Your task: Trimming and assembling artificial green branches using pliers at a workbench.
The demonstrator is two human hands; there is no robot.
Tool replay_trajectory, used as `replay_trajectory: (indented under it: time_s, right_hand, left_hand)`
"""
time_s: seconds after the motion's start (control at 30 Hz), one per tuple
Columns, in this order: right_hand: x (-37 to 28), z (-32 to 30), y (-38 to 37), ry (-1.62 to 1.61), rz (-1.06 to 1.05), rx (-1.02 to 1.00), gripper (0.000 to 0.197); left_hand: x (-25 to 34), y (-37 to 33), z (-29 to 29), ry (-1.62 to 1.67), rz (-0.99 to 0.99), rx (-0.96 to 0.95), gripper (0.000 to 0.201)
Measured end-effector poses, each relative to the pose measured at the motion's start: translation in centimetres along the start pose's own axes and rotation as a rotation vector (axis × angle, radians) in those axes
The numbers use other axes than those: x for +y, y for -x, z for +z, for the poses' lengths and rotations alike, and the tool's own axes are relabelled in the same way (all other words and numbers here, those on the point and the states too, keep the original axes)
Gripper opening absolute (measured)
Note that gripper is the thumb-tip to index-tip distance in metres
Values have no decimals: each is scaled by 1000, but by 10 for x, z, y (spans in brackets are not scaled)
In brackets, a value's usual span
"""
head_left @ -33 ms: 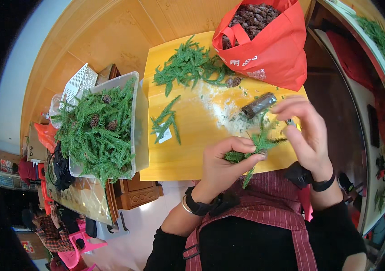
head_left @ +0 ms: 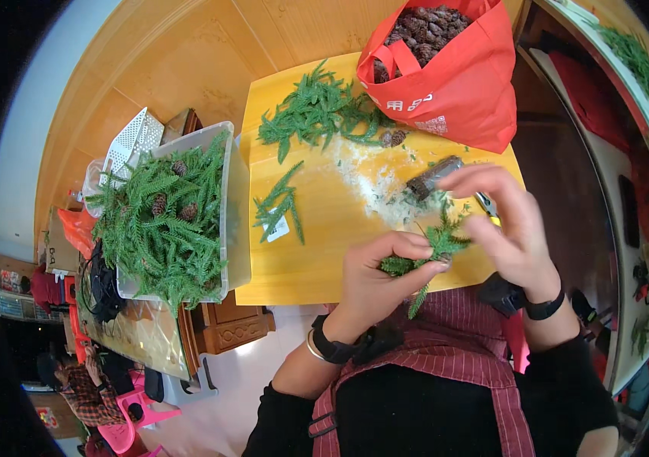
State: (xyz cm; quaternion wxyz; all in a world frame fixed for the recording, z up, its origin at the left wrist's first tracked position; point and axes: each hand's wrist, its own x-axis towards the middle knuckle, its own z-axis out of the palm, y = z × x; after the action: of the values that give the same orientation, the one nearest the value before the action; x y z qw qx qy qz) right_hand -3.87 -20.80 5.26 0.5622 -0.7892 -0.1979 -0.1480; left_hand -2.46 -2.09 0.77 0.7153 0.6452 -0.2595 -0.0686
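Observation:
My left hand [head_left: 376, 278] pinches a small bunch of green artificial pine sprigs [head_left: 445, 236] between thumb and fingers, over the near edge of the yellow table [head_left: 317, 266]. Close beside the bunch, on its right, my right hand [head_left: 511, 232] is raised with thumb and fingers apart and somewhat blurred; I see nothing between them. Just beyond that hand lies a dark, shiny cylinder-shaped bundle [head_left: 422, 185], partly hidden by its fingers. A tool with a yellow handle [head_left: 488, 207] shows behind the right hand.
A red bag [head_left: 461, 99] of pine cones [head_left: 425, 34] stands at the back right. Loose sprigs [head_left: 317, 110], two cones [head_left: 393, 138] and pale powder [head_left: 370, 183] lie on the table. At left is a clear bin [head_left: 238, 221] of greenery; a person [head_left: 88, 392] sits beyond.
My right hand has shifted slightly left, its fingers now covering more of the dark bundle and exposing the yellow handle. The left hand stays in place with the sprigs.

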Motion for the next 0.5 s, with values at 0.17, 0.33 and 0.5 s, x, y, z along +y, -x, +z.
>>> replay_trajectory:
  time_s: [0.17, 0.33, 0.5]
  right_hand:
    - [1, 10, -5, -181, 197, -194, 21]
    - [2, -1, -5, -142, 213, -303, 12]
    - [8, -10, -7, -254, 129, -483, 11]
  left_hand:
    - [0, 2, -4, -30, 25, -47, 20]
    - [4, 2, -4, -19, 18, -51, 19]
    - [4, 2, -8, 11, -11, -78, 17]
